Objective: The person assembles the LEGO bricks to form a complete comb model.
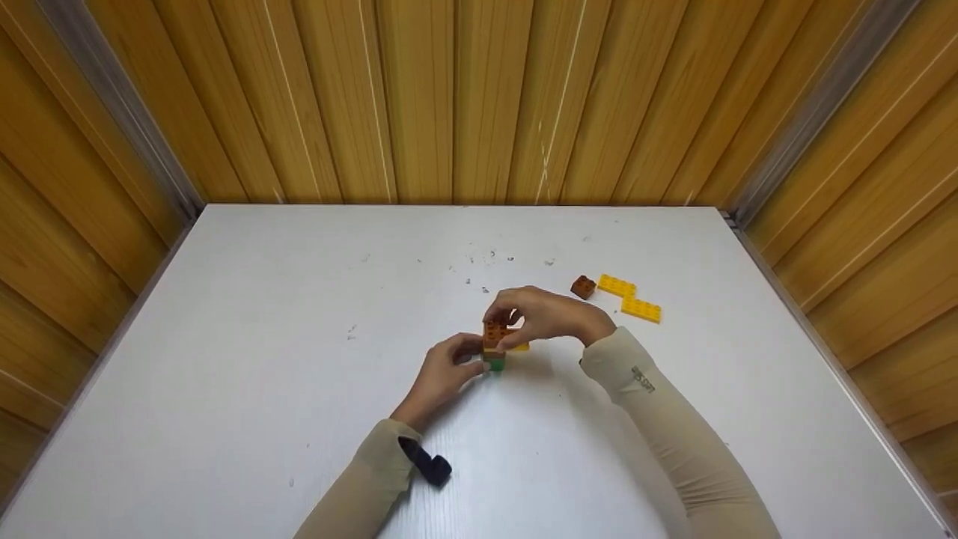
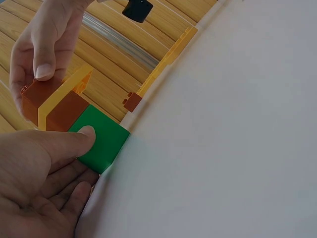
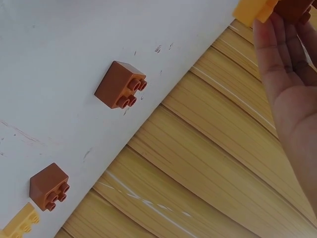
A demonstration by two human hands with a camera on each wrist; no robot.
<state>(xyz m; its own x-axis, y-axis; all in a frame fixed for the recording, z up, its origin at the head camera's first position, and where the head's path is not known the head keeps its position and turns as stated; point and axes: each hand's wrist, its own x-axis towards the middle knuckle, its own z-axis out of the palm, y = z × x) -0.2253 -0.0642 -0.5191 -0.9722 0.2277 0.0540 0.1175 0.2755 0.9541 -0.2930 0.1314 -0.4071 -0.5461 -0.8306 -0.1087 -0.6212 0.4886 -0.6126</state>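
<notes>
A small stack of toy bricks stands on the white table between the hands. Its base is a green brick point(image 2: 106, 139), with a brown brick point(image 2: 67, 112) above it. Over that lies a yellow plate point(image 2: 62, 95) that juts out to one side, topped by another brown brick point(image 2: 35, 101). My left hand point(image 1: 447, 367) pinches the green brick, thumb on its near face. From above, my right hand point(image 1: 552, 313) grips the top brown brick between thumb and fingers. The left wrist view hides the left fingertips behind the stack.
Right of the stack, a loose brown brick point(image 1: 583, 287) lies near two yellow plates point(image 1: 641, 309). The right wrist view shows two loose brown bricks point(image 3: 119, 85) on the table. Wood-patterned walls point(image 1: 419, 105) border the table's back and sides.
</notes>
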